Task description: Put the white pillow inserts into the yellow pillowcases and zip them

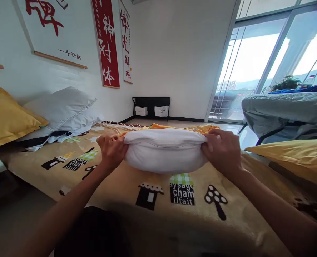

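Through the head camera, I see the left hand [111, 151] and right hand [222, 150] each gripping an upper corner of the white pillow [163, 157], presumably so its edge is stretched between them. Orange cloth [185, 127] shows behind it, and the pillow is over the patterned blanket [120, 185], probably for support, though I cannot tell whether they touch.

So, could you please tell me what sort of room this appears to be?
Probably a bedroom: a patterned blanket is spread out wide, with a yellow pillow and a white pillow toward its left end.
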The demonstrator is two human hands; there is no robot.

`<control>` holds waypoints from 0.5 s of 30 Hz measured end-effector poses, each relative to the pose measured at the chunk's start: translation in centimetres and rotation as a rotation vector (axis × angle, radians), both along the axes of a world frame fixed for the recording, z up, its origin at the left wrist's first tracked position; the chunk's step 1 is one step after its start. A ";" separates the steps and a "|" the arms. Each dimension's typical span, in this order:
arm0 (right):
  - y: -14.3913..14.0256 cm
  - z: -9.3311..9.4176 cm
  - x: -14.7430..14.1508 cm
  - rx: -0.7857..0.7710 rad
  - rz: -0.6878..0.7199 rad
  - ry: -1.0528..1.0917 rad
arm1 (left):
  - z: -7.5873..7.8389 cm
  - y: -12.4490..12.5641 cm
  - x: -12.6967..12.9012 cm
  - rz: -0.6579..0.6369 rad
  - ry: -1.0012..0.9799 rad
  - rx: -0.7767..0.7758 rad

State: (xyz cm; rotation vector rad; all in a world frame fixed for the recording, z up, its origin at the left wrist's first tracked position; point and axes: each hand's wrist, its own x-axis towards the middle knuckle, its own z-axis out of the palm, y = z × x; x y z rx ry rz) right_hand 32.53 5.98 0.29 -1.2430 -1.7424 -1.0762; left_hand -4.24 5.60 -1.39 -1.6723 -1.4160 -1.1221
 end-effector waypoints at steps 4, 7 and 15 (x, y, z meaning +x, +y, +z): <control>1.8 -0.5 -0.4 0.119 0.033 0.127 | 2.7 0.9 0.4 -0.088 -0.062 0.042; 3.6 -0.2 -0.1 0.263 0.050 0.311 | 5.7 2.6 1.4 -0.151 -0.133 -0.016; 7.5 -0.2 -0.4 0.179 0.165 0.407 | 7.4 9.1 3.5 -0.054 -0.196 -0.175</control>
